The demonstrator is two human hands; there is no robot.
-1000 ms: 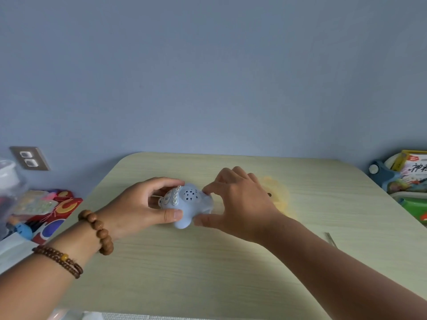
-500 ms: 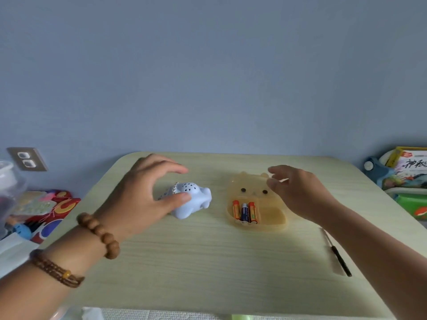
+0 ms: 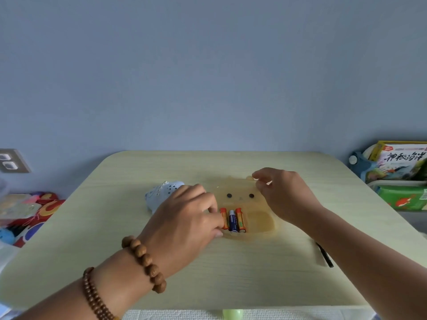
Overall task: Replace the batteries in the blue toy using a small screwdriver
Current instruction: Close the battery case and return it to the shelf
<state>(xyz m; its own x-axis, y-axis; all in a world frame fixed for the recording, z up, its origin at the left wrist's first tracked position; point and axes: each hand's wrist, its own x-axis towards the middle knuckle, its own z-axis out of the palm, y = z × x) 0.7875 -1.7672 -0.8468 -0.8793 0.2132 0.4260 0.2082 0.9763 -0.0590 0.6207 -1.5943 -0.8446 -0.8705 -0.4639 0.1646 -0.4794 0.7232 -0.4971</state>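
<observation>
The blue toy (image 3: 161,195) lies on the table, left of centre, with nothing touching it; my left hand partly hides it. A translucent yellow cat-shaped tray (image 3: 261,220) sits to its right and holds three batteries (image 3: 233,220), two orange and one dark blue. My left hand (image 3: 184,220) reaches over the tray's left edge, thumb and fingers curled round the leftmost orange battery. My right hand (image 3: 286,195) pinches the tray's far right ear. The small dark screwdriver (image 3: 324,255) lies on the table at the right, beside my right forearm.
The pale wooden table (image 3: 208,280) stands against a blue wall. Books and green boxes (image 3: 402,172) sit in a rack beyond its right edge. Colourful toys (image 3: 30,211) lie off the left edge, below a wall socket (image 3: 11,160).
My left hand let go of the blue toy and moved right to the batteries in the tray. My right hand stayed at the tray's far ear.
</observation>
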